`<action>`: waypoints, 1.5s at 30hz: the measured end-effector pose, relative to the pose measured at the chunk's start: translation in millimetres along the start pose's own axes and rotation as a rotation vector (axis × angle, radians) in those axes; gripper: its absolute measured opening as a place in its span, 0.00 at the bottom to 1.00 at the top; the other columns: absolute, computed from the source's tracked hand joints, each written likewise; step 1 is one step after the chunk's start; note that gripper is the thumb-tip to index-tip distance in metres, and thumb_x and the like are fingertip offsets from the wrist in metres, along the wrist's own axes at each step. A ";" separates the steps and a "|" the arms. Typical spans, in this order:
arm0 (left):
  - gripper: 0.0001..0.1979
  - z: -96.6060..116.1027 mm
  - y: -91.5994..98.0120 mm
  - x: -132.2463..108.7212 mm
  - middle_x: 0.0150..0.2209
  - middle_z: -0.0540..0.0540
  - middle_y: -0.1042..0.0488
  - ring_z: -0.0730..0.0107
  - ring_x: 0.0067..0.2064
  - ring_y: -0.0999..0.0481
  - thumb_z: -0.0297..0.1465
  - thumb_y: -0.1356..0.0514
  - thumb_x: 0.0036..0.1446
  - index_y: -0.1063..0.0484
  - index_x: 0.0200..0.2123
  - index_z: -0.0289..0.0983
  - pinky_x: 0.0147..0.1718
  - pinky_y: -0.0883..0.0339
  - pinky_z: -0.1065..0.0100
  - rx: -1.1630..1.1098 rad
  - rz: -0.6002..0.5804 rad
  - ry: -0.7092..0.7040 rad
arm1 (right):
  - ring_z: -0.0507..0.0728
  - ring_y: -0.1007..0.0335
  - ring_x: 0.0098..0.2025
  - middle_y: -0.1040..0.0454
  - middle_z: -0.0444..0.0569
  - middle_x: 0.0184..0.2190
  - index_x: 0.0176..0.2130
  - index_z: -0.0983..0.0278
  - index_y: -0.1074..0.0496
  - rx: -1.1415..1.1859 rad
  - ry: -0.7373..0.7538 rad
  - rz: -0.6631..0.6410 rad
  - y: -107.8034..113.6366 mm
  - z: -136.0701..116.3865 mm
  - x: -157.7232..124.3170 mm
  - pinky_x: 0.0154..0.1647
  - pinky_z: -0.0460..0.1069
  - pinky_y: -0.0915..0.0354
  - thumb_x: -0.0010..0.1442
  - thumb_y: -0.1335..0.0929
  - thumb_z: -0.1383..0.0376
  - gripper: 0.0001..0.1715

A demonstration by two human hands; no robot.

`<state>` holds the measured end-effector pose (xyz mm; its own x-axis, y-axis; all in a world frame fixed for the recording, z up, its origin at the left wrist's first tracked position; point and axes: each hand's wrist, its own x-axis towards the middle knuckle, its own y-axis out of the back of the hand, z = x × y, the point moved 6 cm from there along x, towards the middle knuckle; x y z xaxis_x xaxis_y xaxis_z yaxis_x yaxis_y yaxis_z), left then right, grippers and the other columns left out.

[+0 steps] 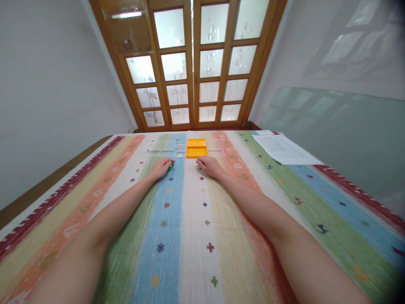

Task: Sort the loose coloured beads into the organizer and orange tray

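My left hand [160,168] rests on the cloth with its fingers curled round a small bunch of green, yellow and blue pieces [171,166]; they are too small to name. My right hand [208,164] is closed just in front of an orange two-compartment tray [196,147], fingertips together. Whatever may be between those fingertips is hidden. Left of the tray, behind my left hand, lies a clear plastic divided box [161,148]. Another clear plastic piece [217,148] shows at the tray's right side.
A striped, patterned tablecloth [193,219] covers the table. Printed paper sheets [284,150] lie at the far right, near a pale glass panel [335,126] against the wall. Wooden doors with glass panes [196,63] stand beyond the table's far edge.
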<state>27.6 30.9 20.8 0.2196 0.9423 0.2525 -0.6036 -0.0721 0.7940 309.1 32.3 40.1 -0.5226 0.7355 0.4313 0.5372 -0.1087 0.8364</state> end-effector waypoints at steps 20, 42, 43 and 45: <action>0.18 140.2 -87.1 9.2 0.57 0.39 0.26 0.54 0.60 0.28 0.38 0.36 0.63 0.23 0.54 0.40 0.63 0.34 0.54 0.065 -0.117 -0.468 | 0.55 0.28 0.32 0.22 0.46 0.29 0.34 0.62 0.24 0.362 -0.360 0.338 10.3 65.2 -3.1 0.36 0.48 0.38 0.72 0.40 0.56 0.22; 0.18 125.1 -64.7 17.9 0.55 0.41 0.23 0.54 0.57 0.25 0.41 0.37 0.64 0.21 0.54 0.43 0.60 0.33 0.55 0.024 -0.133 -0.519 | 0.55 0.26 0.33 0.21 0.45 0.30 0.34 0.62 0.24 0.494 -0.404 0.208 2.4 61.7 -17.1 0.37 0.48 0.35 0.68 0.37 0.59 0.16; 0.19 121.6 -61.4 17.1 0.55 0.41 0.23 0.54 0.58 0.26 0.41 0.36 0.64 0.22 0.56 0.43 0.60 0.34 0.55 0.018 -0.158 -0.517 | 0.56 0.25 0.35 0.20 0.45 0.32 0.36 0.62 0.23 0.485 -0.380 0.190 0.3 60.7 -17.4 0.39 0.48 0.34 0.68 0.36 0.60 0.14; 0.22 115.4 -55.9 15.6 0.57 0.41 0.24 0.53 0.59 0.26 0.41 0.35 0.62 0.23 0.58 0.43 0.61 0.34 0.55 0.017 -0.200 -0.506 | 0.57 0.24 0.40 0.18 0.46 0.37 0.40 0.61 0.21 0.440 -0.312 0.158 -3.0 57.5 -17.4 0.44 0.49 0.33 0.67 0.35 0.63 0.12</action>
<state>153.2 12.0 44.1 0.6730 0.6635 0.3267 -0.5006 0.0835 0.8617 354.6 58.3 10.7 -0.2286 0.9033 0.3630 0.8533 0.0064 0.5213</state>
